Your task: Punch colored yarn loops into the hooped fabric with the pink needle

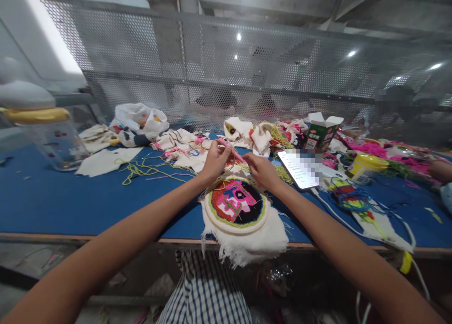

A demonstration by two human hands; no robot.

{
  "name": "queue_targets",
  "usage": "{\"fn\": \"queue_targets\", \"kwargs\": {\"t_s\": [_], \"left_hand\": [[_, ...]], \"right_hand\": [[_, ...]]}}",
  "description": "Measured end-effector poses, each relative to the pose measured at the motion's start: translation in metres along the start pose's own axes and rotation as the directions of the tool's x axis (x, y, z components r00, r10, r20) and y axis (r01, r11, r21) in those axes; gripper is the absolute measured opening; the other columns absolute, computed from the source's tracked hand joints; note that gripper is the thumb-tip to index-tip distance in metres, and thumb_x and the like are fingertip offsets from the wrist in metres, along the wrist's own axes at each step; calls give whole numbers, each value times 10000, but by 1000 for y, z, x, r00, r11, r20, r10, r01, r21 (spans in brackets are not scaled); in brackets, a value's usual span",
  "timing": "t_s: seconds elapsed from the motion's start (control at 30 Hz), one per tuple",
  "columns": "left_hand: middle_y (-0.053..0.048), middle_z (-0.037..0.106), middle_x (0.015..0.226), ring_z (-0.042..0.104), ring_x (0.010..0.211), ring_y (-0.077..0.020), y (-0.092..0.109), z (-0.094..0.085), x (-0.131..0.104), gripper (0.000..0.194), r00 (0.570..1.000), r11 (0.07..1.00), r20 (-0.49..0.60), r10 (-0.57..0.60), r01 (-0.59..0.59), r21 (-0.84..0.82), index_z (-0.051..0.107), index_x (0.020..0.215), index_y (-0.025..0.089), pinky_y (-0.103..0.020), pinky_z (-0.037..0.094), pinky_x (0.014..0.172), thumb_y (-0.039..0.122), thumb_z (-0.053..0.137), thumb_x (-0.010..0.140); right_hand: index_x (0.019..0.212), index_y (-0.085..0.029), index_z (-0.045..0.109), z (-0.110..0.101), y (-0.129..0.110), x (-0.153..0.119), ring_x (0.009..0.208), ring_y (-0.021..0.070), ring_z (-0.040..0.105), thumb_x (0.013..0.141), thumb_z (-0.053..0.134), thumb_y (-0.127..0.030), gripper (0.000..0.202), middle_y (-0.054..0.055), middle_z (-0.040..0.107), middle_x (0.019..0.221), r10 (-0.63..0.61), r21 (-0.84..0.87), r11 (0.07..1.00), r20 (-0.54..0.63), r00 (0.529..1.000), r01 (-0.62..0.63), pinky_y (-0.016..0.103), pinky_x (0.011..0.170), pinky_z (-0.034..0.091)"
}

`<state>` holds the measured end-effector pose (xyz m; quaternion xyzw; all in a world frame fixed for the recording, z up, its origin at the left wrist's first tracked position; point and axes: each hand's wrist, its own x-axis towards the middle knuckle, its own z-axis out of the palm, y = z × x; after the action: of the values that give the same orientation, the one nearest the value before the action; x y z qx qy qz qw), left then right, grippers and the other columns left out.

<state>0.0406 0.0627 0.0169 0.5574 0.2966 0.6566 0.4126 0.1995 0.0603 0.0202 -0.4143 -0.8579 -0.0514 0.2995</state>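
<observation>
Left of the hoop (pixel 236 229), bare bench (pixel 106 208) is running along the front edge, leaving room to pass. Toward the right corner, a phone (pixel 295 171) and white cable (pixel 336 217) are blocking; a mesh panel (pixel 130 46) seems to be closing off the blurred back edge.

**No lettering legible**

Lines of text are displayed on the phone (pixel 297 172) (its screen partly pixelated), and print is carried by the green box (pixel 318 134) and the yellow tub (pixel 366 167), but no word can be read.
</observation>
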Motion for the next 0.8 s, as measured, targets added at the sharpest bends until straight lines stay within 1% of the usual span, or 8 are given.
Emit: {"fn": "queue_targets", "kwargs": {"t_s": [0.27,0.33,0.43,0.53,0.6,0.7,0.8], "left_hand": [[52,561,617,597,532,-80,0,1,-2,123,1000,1000,30,10,-10,19,356,768,192,-208,497,548,188,452,846],[48,571,618,609,524,-90,1,-1,1,120,1000,1000,16,16,-16,14,342,785,200,-219,501,548,212,440,853],[34,592,619,631,523,-118,7,-7,7,131,996,1000,-83,18,-18,-8,304,807,214,-259,518,562,253,416,865],[22,611,636,656,565,-150,14,-14,13,161,979,999,-202,11,-17,-29,275,816,225,-310,535,593,299,410,866],[21,619,644,666,591,-162,17,-17,15,190,970,999,-242,22,-33,-41,266,819,231,-311,538,586,331,421,861],[26,626,632,669,593,-161,19,-16,16,204,973,997,-229,32,-46,-55,253,813,237,-299,540,573,338,423,864],[31,625,613,670,586,-160,17,-13,13,162,982,998,-187,24,-33,-46,258,823,235,-323,544,614,307,390,882]], "right_hand": [[999,-169,586,0,0,0,699,195,616,869,383,-183,241,63,676,816,4,7,1000,1,1000,-4,239,605,380],[1002,-169,586,0,0,0,711,197,618,872,383,-186,241,65,680,833,7,8,1000,3,1000,-7,241,613,382],[1003,-167,585,1,1,0,745,200,623,877,382,-195,241,71,682,871,10,11,1000,6,1000,-10,244,634,389],[1005,-170,585,1,1,0,762,202,624,878,383,-196,240,74,683,889,10,13,1000,12,1000,-10,248,648,393],[1006,-170,586,1,1,-1,753,203,623,876,384,-194,241,74,684,885,8,14,1000,18,1000,-8,251,643,393],[1006,-168,585,1,0,-1,738,203,623,873,385,-186,241,72,684,879,3,19,1000,24,1000,-3,252,633,392],[1002,-174,584,1,0,-1,740,200,622,870,388,-180,237,63,685,888,-2,24,1000,29,1000,1,249,630,390]]}}
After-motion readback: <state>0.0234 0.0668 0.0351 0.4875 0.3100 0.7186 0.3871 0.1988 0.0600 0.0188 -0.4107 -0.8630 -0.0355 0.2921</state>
